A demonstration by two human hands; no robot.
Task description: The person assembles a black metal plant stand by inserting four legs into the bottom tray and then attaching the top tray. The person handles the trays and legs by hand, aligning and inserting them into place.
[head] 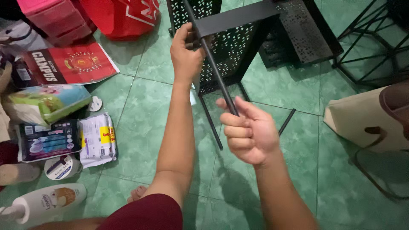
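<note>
Two hands: both are closed on parts of one black metal rack held above a green tiled floor (140,110).
Left hand (185,53): fingers wrapped around the rack's frame, just under a flat black shelf plate (238,17).
Right hand (249,134): curled into a fist around the lower end of a thin black rod (215,70), thumb lying along it.
Rod: straight, round, matt black; runs aslant from the top of the view, past the left hand, down into the right fist.
Rack (230,47): black sheet metal side panel punched with small holes, tilted, with slim legs reaching to the tiles; it lies in the upper middle of the view, between the two forearms.
Loose rod (286,122): short black piece lying on the tiles, just right of the right hand.
Surroundings: white lotion bottle (42,202), packets and a red bag (123,17) at left; beige tote bag (366,121) at right; black wire stand (375,42) at upper right.
</note>
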